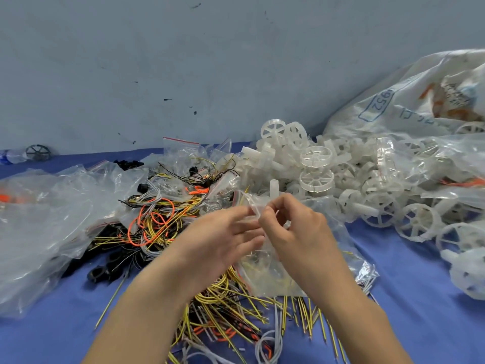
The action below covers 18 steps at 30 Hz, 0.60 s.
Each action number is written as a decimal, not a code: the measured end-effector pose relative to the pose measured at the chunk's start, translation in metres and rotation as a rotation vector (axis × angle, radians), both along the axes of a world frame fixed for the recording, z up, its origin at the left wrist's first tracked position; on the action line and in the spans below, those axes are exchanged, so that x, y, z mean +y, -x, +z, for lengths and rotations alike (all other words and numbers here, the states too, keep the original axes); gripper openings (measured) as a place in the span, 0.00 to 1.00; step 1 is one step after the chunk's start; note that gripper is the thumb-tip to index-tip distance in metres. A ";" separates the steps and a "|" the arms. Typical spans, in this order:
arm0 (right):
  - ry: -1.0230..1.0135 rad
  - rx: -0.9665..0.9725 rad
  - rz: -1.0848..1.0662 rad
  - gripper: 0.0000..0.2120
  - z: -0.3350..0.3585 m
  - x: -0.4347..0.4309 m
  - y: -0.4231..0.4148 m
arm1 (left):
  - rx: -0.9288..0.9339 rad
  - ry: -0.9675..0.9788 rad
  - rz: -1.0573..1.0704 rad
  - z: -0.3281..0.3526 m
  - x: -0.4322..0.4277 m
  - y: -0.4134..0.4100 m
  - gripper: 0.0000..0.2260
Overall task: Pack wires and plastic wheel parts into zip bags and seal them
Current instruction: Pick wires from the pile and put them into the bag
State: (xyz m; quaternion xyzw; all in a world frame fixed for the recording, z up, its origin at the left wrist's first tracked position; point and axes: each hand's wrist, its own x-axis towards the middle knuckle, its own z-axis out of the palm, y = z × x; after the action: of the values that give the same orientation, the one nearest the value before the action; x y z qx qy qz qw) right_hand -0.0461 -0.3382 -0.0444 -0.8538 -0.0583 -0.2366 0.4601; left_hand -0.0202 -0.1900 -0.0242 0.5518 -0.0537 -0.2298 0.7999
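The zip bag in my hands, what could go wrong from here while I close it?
Both the left hand and right hand pinch the zip bag at its top; yellow wires beneath its lower edge could snag. The white wheel pile sits close behind and could be knocked.

Blue cloth-covered table [409, 279] set against a pale wall. At its middle, a tangle of yellow, orange, grey and black wires [162, 222], spilling toward the near edge. Left of the wires, crumpled clear plastic bags [44, 222]; just beyond the wires, small zip bags [181, 149]. Right of the wires, a heap of translucent plastic wheel parts [315, 166], with a big printed sack [409, 101] behind it. Far left of the wires, by the wall, one dark wheel [38, 152] beside a plastic bottle [13, 155]
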 end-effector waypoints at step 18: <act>0.026 -0.025 -0.097 0.09 -0.006 0.019 -0.003 | -0.415 -0.789 0.904 -0.044 0.137 -0.015 0.08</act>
State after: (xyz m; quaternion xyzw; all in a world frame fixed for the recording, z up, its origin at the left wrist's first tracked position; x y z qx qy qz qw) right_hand -0.0432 -0.3189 -0.0500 -0.8584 -0.0259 -0.2686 0.4363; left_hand -0.0049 -0.0534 -0.0682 0.8063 0.1192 0.2398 0.5274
